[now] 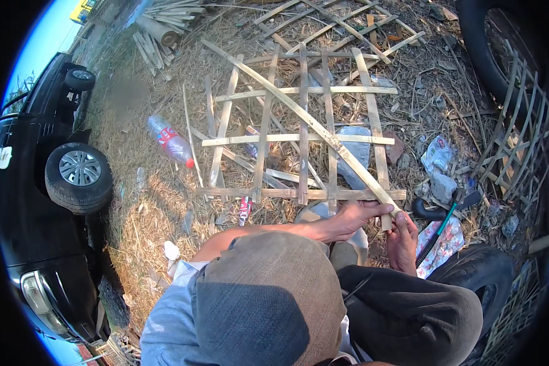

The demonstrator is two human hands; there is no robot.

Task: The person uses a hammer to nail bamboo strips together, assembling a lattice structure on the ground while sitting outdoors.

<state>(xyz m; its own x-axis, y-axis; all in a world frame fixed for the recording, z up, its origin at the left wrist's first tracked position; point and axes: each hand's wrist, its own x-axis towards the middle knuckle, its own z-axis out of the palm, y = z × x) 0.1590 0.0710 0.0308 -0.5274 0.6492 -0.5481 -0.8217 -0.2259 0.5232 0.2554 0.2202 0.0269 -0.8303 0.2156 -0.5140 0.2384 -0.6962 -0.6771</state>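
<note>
A woven lattice of flat bamboo strips (303,140) lies in front of me, its strips crossing in open squares. One long pale bamboo strip (311,125) runs slantwise over it, from the far left down to its near right corner. My right hand (402,244) is closed in a pinch on the near end of this slanting strip. Close beside it, my left hand (354,221) reaches in from the left, its thumb laid along the strip's near end and its fingers curled at the lattice's near edge. What the left fingertips touch underneath is hidden.
Another lattice (341,27) lies beyond, with split bamboo pieces (165,18) at the far left. A plastic bottle (171,141) rests left of the work. At right are a green-and-black handled tool (439,235), a tire (491,271) and a standing lattice (518,128). A black car (36,201) stands left.
</note>
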